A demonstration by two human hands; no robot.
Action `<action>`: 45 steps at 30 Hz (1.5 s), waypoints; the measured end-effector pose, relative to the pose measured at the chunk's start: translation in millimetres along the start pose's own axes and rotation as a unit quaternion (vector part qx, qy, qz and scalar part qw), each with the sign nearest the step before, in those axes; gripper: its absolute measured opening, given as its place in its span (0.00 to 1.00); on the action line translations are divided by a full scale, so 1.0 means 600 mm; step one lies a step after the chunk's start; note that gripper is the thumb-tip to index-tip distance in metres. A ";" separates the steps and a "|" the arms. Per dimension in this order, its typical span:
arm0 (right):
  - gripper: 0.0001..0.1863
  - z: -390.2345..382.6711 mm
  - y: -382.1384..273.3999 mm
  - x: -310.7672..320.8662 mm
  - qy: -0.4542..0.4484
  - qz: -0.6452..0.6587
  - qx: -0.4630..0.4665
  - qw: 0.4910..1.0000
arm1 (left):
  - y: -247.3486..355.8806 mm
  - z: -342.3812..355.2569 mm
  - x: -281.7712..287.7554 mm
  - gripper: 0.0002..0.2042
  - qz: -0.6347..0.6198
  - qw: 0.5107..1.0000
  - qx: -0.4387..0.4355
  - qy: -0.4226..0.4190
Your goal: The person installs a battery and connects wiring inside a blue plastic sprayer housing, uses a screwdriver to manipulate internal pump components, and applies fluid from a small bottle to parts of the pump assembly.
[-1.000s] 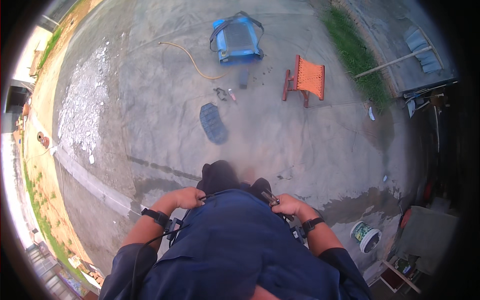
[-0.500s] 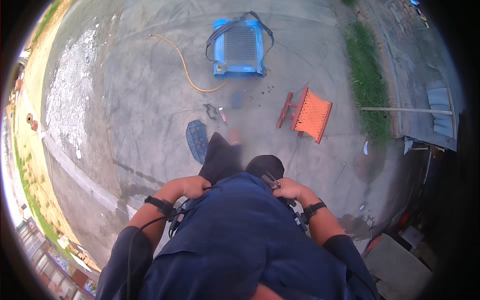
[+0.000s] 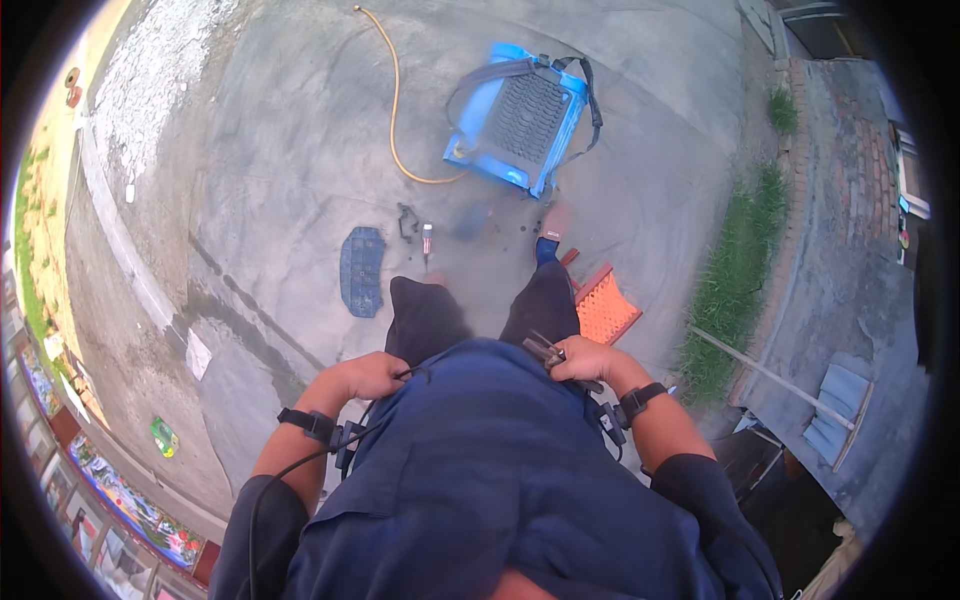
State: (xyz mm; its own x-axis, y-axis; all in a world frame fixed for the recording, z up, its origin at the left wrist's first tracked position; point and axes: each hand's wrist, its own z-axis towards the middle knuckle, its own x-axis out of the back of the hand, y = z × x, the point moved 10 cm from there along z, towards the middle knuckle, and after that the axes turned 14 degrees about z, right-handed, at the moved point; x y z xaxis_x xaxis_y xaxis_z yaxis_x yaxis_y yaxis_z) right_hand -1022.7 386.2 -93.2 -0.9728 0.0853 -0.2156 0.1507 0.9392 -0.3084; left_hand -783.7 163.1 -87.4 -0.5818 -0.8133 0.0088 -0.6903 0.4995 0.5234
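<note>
My left hand (image 3: 372, 376) is closed beside my waist. A thin dark thing (image 3: 412, 373) pokes out of it, too small to name surely. On the other side of my body, my right hand (image 3: 588, 360) is closed around a metal tool (image 3: 543, 349) with two prongs, which looks like pliers. Both hands stay close to my dark blue shirt (image 3: 470, 440). Ahead of my feet lies a blue backpack sprayer (image 3: 483, 110) with dark straps and a ribbed back panel. A tan hose (image 3: 395, 100) curves away from its left corner.
A folded dark blue cloth or pad (image 3: 362, 272) lies front left. Near it are a small black part (image 3: 407, 222) and a small tube (image 3: 427, 240). By my right leg is an orange woven stool (image 3: 606, 306). Grass (image 3: 735, 280) and a pole (image 3: 765, 368) lie farther right.
The view has turned and moved forward. My right foot now shows near the sprayer, and the stool is partly behind my right leg. Both hands keep their grip.
</note>
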 end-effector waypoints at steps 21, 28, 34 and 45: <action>0.09 0.043 -0.110 0.376 0.023 0.033 0.030 0.999 | 0.101 0.181 -0.064 0.12 -0.339 0.911 0.108 0.209; 0.07 0.123 -0.201 0.344 -0.002 0.098 0.121 0.988 | 0.072 0.239 -0.071 0.14 -0.369 0.900 0.073 0.220; 0.09 0.226 -0.218 0.324 -0.050 0.077 0.135 0.987 | 0.085 0.304 -0.074 0.14 -0.198 0.935 0.088 0.281; 0.23 0.419 -0.074 0.316 -0.087 0.062 0.007 0.994 | 0.155 0.512 0.134 0.18 -0.342 0.876 -0.048 0.337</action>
State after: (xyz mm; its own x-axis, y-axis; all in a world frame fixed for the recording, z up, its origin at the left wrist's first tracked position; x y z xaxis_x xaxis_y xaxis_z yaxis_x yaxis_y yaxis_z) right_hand -1169.7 277.1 -353.3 -0.9015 0.1392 -0.4098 0.2703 0.9206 -0.2819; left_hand -1027.1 236.0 -299.7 0.3618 -0.9204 0.1483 -0.7198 -0.1747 0.6719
